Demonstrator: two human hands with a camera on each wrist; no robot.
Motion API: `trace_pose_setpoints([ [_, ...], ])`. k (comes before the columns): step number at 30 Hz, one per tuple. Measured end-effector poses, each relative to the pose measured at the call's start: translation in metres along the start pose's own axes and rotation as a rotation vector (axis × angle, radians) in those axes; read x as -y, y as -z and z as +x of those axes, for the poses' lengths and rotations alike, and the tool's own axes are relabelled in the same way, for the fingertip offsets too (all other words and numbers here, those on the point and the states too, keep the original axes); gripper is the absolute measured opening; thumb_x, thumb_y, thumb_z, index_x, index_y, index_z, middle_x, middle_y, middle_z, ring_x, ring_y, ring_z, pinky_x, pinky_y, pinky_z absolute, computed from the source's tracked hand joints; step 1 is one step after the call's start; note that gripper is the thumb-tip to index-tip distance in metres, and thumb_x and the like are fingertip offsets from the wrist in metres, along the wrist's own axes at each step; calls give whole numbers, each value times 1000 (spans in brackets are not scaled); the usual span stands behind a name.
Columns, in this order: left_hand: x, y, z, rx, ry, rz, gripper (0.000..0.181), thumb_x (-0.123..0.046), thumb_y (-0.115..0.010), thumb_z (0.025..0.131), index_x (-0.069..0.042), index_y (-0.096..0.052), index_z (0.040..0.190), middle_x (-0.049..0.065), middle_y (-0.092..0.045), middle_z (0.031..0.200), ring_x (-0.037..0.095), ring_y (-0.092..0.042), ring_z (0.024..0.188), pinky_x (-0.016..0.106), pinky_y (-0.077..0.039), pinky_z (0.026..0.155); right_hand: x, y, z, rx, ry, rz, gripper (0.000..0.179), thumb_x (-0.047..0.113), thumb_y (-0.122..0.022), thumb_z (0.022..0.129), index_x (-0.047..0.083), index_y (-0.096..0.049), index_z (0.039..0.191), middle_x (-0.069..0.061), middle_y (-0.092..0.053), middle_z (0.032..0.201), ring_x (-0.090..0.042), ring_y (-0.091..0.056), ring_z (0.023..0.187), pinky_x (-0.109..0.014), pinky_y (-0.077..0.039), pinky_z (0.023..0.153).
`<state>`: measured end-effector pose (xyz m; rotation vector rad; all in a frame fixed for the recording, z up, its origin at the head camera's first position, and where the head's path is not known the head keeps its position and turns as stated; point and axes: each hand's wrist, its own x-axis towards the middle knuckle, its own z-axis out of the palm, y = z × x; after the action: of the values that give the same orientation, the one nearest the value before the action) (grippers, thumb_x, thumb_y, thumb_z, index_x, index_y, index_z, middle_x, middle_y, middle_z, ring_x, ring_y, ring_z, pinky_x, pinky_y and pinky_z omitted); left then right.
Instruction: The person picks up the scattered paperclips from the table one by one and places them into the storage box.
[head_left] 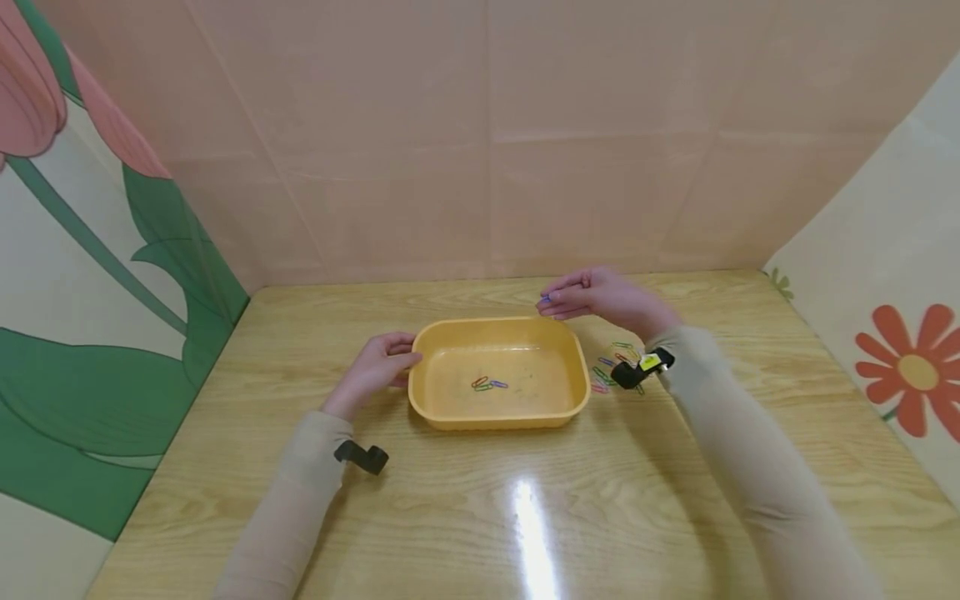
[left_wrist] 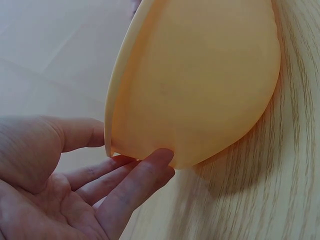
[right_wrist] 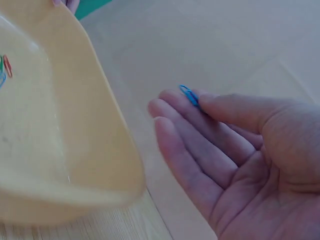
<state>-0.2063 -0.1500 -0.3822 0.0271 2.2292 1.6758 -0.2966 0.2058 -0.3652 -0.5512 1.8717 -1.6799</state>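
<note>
Yellow plastic is forming the shallow tray, which is sitting at the middle of the wood-grained table; taking its centre as the clock's, the left hand is resting at nine o'clock. It is gripping the tray's end lightly, its thumb touching the rim while the fingers are pressing against the outer wall. At one to two o'clock the right hand is hovering just beyond the far rim, apart from it, and is pinching one blue paper clip between thumb and fingers. A small group of paper clips is lying on the tray floor near the middle, showing red, green and blue, with the blue one pointing toward the group's three o'clock. Outside, at three o'clock and just beside the wall, a loose scatter of paper clips is spreading on the table in mixed colours, green, red, blue and pink among them; the black wrist mount on the right arm is partly covering it, so their number is staying unclear. A pinkish backdrop is rising at twelve, a red flower is showing at three, and a bright reflection is gleaming near six.
</note>
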Motion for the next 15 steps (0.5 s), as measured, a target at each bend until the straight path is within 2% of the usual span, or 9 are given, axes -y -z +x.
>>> trace_pose_setpoints([
  [3, 1, 1, 1, 6, -2, -2, 40, -6, -53, 88, 5, -43, 125, 24, -46, 123, 36, -53, 102, 43, -51, 73, 1, -10, 9, 74, -6, 17, 31, 5, -48, 91, -12, -48, 116, -27, -53, 114, -39, -49, 106, -50, -38, 89],
  [7, 11, 5, 9, 8, -6, -25, 40, -6, -55, 87, 4, -44, 124, 23, -48, 122, 35, -54, 100, 42, -52, 71, 0, -23, 21, 142, -39, 16, 30, 3, -48, 90, -13, -49, 115, -29, -51, 115, -37, -50, 105, -51, -38, 89],
  [11, 22, 6, 16, -5, -16, -33, 38, -7, -56, 87, 1, -47, 123, 21, -50, 121, 32, -56, 98, 40, -53, 69, -4, -37, 31, 183, -63, -30, 25, 4, -52, 88, -10, -55, 109, -32, -51, 112, -42, -49, 103, -52, -39, 87],
  [15, 25, 5, 18, -15, -30, -24, 37, -8, -56, 87, 0, -47, 122, 19, -51, 119, 30, -57, 97, 40, -53, 69, -10, -47, 38, 203, -95, -112, 25, 7, -56, 86, -9, -57, 106, -25, -59, 104, -43, -51, 99, -48, -44, 84],
])
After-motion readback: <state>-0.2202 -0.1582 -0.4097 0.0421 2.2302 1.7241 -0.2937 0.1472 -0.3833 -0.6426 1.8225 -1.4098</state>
